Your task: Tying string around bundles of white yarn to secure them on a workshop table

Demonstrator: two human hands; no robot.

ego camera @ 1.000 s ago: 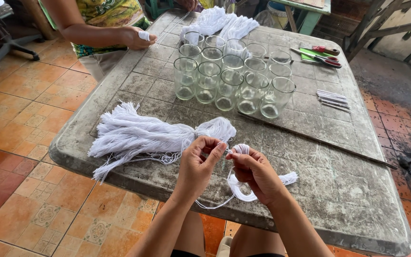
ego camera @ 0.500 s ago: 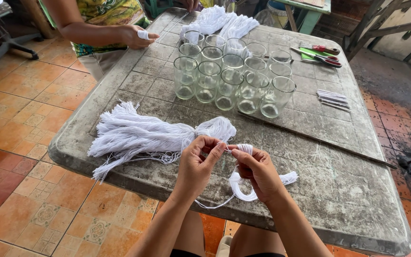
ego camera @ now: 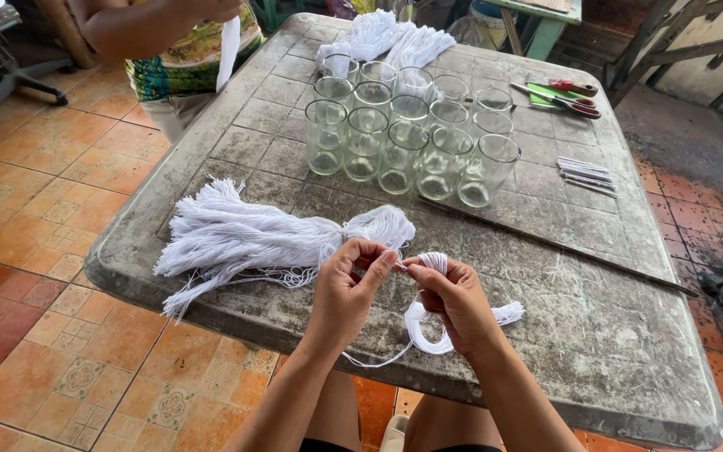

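My left hand (ego camera: 349, 289) and my right hand (ego camera: 453, 300) meet over the near edge of the grey stone table (ego camera: 629, 335). Both pinch white string: my right hand holds a small looped bundle of white strings (ego camera: 428, 322) whose ends trail onto the table, and my left hand's fingertips grip one strand at the top of that bundle. To the left of my hands lies a large tied bunch of white strings (ego camera: 253, 238), fanned out toward the table's left edge.
Several clear glass jars (ego camera: 403, 125) stand grouped mid-table, with another white string bunch (ego camera: 387, 38) behind them. Red-handled scissors (ego camera: 566, 100) and small white sticks (ego camera: 586, 174) lie at right. A long thin rod (ego camera: 562, 247) crosses the table. Another person (ego camera: 169, 33) stands at far left.
My hands stayed together at the near edge, working the strand. The other person's hand lifted off the table's far-left corner, holding a white strip.
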